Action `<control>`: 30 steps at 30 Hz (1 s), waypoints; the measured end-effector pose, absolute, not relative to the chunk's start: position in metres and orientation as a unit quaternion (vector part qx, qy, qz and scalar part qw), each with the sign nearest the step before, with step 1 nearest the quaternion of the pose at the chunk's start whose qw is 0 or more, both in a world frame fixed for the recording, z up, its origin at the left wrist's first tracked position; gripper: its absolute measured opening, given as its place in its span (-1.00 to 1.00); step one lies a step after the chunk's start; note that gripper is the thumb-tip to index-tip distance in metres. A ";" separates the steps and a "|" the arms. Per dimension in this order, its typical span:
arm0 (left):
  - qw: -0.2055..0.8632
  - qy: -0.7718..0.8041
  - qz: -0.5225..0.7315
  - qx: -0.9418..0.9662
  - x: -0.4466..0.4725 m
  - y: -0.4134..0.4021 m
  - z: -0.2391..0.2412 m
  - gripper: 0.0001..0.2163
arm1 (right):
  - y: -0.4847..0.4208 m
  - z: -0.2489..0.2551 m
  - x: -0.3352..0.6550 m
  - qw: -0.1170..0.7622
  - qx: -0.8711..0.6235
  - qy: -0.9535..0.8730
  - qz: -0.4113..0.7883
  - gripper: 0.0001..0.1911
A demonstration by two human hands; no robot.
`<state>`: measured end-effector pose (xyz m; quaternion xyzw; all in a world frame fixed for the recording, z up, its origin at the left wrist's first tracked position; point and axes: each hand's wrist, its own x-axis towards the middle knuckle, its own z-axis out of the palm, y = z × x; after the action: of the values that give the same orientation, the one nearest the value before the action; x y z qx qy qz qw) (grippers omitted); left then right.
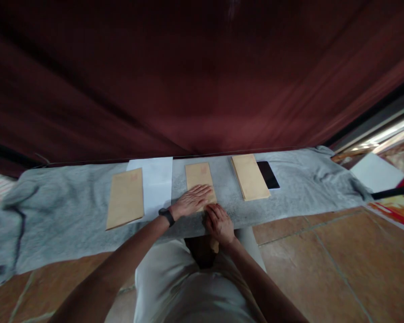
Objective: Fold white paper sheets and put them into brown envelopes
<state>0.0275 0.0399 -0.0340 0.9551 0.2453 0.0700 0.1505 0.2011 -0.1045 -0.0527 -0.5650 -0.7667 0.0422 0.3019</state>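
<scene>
A brown paper envelope [198, 174] lies on the grey cloth in front of me, with a faint reddish mark near its top right. Flat across its lower half rests my left hand [194, 199], fingers stretched out and a dark band on the wrist. My right hand [220, 225] is closed at the envelope's near right corner, its fingers bent and pressed together over the edge. The right thumb and the near edge of the envelope are hidden. Just below that hand a small tan piece [214, 245] shows, whose kind I cannot tell.
Left of my hands, another brown envelope [125, 197] partly covers white paper [158, 186]. To the right, a stack of envelopes [251, 177] overlaps a dark phone-like device [268, 175]. Grey cloth [299, 184] covers the narrow surface, and a dark red curtain [195, 89] hangs behind.
</scene>
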 end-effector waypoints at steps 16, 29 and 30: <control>0.076 0.375 0.143 0.913 0.017 -0.065 -0.039 -0.57 | -0.104 -0.056 0.205 0.302 -0.560 -0.769 0.061 -0.52; 0.040 0.486 0.131 0.863 0.032 -0.101 -0.034 -0.52 | -0.107 -0.048 0.194 0.268 -0.553 -0.788 0.031 -0.54; 0.039 0.494 0.134 0.858 0.033 -0.102 -0.034 -0.52 | -0.109 -0.048 0.195 0.269 -0.563 -0.781 0.025 -0.55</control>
<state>0.0328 -0.1023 -0.0341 0.8584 0.4937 0.1337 0.0391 0.1947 -0.1085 -0.0485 -0.5627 -0.7812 0.0253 0.2692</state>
